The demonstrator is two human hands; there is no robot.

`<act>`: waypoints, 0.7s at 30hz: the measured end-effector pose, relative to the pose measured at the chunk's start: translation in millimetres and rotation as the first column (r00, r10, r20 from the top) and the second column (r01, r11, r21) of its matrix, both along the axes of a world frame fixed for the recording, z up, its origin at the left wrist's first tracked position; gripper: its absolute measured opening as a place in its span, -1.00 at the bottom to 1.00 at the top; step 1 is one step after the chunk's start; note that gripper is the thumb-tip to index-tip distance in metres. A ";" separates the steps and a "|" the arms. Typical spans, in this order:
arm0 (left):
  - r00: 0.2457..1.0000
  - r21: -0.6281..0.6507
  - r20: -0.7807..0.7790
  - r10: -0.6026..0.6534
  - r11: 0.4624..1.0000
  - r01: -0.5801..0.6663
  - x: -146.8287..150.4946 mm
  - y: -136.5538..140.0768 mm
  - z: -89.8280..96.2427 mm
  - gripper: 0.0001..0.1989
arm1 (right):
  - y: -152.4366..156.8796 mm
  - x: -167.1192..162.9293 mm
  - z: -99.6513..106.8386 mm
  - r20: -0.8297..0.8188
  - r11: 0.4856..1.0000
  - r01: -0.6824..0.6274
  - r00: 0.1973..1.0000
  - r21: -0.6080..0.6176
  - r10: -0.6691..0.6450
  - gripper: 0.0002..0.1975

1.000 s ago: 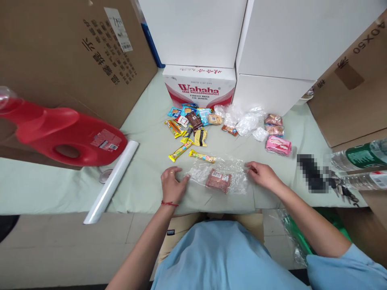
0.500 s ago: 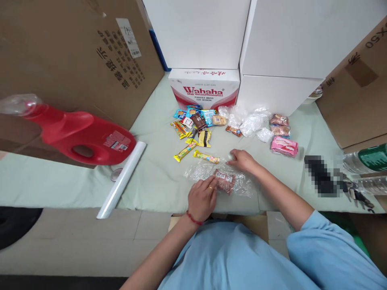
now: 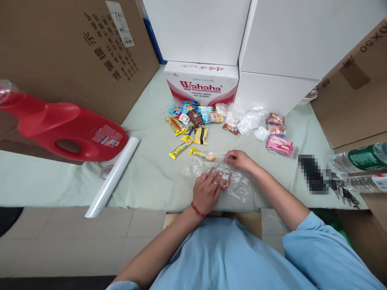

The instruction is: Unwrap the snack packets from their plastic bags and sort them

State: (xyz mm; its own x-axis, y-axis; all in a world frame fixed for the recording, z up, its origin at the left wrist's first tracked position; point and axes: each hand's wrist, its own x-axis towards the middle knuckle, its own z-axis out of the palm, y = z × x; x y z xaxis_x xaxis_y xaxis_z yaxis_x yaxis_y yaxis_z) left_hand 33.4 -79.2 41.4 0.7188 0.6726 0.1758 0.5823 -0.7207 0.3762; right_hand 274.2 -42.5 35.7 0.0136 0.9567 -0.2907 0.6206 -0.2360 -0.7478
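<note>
A small reddish-brown snack packet [image 3: 226, 183] with a white label lies on a crumpled sheet of clear plastic wrap [image 3: 241, 191] near the table's front edge. My left hand [image 3: 206, 192] rests on the packet's left side, fingers stretched out and covering part of it. At the far edge of the wrap, my right hand [image 3: 239, 159] has its thumb and fingers pinched together on the film. Just beyond the wrap is a yellow snack bar [image 3: 203, 154], close to my right hand, with another yellow bar [image 3: 180, 148] to its left.
Assorted wrapped snacks [image 3: 196, 119] and plastic-wrapped bundles [image 3: 250, 121] lie before a Wahaha box [image 3: 201, 86]. A pink packet [image 3: 279, 145] is at right, near keys [image 3: 343, 193] and bottles [image 3: 365, 158]. At left are a white roll [image 3: 113, 177] and red jug [image 3: 75, 131].
My left hand has slid slightly right, farther over the packet. My right hand keeps its pinch at the film's far edge. The whole view has shifted a little.
</note>
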 end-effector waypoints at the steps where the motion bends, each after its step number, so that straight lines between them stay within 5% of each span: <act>1: 0.999 0.012 -0.039 0.025 1.000 -0.025 1.6 1.3 -0.2 -0.66 | -1.2 -0.2 3.0 0.010 1.000 0.000 1.000 0.021 0.000 -0.83; 8: 0.994 0.034 -0.108 -0.018 0.999 0.022 13.7 4.3 -11.2 -0.74 | -46.3 -40.1 24.7 0.075 0.937 -0.173 0.985 0.302 0.158 -0.75; 15: 0.987 -0.038 0.142 -0.080 0.996 0.086 -31.6 -2.0 -15.2 -0.71 | -88.5 -90.4 1.1 0.310 0.925 -0.242 0.939 0.292 0.148 -0.57; 18: 0.939 -0.125 0.276 0.205 0.976 -0.176 -59.1 -3.2 -21.5 -0.67 | -91.9 -101.6 -1.3 0.429 0.952 -0.225 0.895 0.209 0.117 -0.56; 21: 0.767 -0.232 0.213 0.605 0.794 -0.562 -72.5 10.5 -30.7 -0.58 | -94.3 -107.6 -0.7 0.461 0.950 -0.260 0.874 0.171 0.156 -0.51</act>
